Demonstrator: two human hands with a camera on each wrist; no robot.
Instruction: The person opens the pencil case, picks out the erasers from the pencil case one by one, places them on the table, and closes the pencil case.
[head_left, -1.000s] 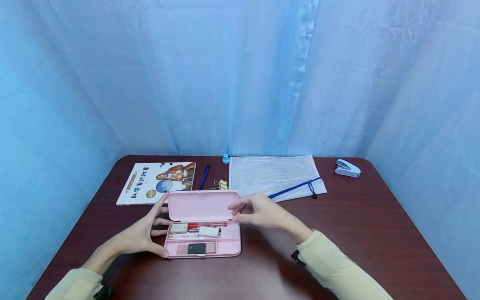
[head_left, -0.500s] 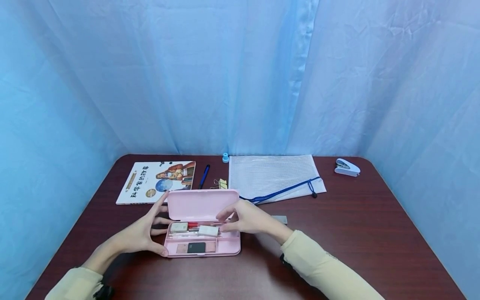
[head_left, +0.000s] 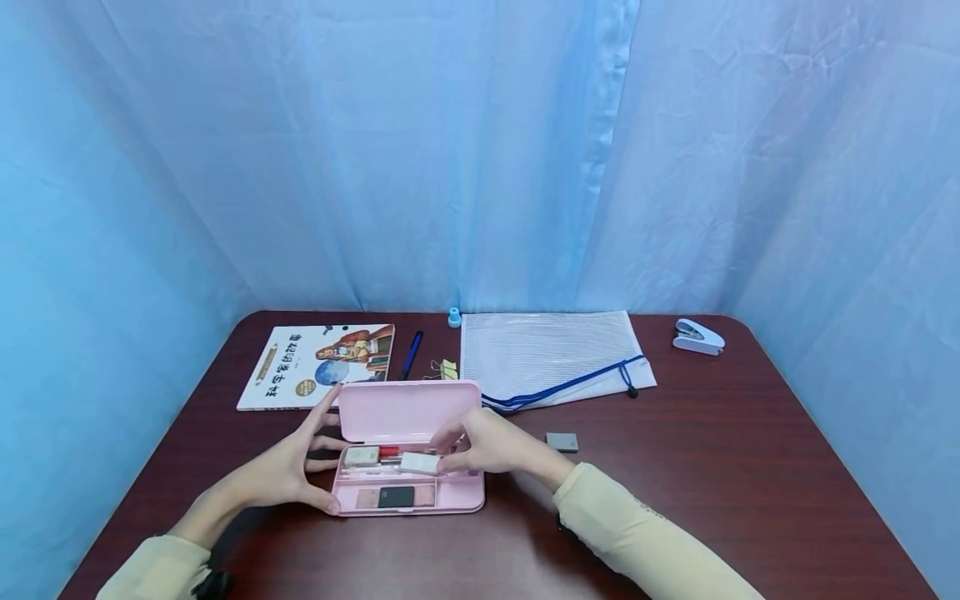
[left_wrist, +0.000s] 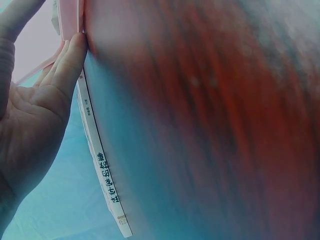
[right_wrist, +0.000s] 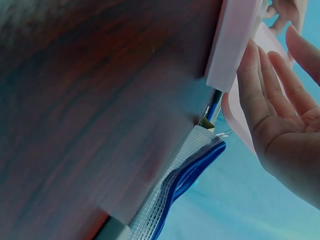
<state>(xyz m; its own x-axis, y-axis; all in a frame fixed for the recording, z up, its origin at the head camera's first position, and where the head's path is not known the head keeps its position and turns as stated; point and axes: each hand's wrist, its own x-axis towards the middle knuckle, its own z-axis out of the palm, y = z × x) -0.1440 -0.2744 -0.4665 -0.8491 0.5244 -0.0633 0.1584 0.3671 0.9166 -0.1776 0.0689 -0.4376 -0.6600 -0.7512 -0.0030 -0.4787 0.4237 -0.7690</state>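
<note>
We saw the white block (head_left: pixel 418 463), long axis sideways, just left of the nearer right hand (head_left: pixel 487 443), whose fingers stood parted, the left hand (head_left: pixel 281 471) spread wide.

Is a dark reddish table (head_left: pixel 720 500). Bears a pink pencil case (head_left: pixel 459 497) touching the left fingers (head_left: pixel 322 407) and under the right fingers (head_left: pixel 450 432); a book (head_left: pixel 300 367) beyond the left; pen (head_left: pixel 411 356), clip (head_left: pixel 448 369) and mesh pouch (head_left: pixel 547 350) beyond the right; grey block (head_left: pixel 562 442), then stapler (head_left: pixel 699 337), farther right of those.
</note>
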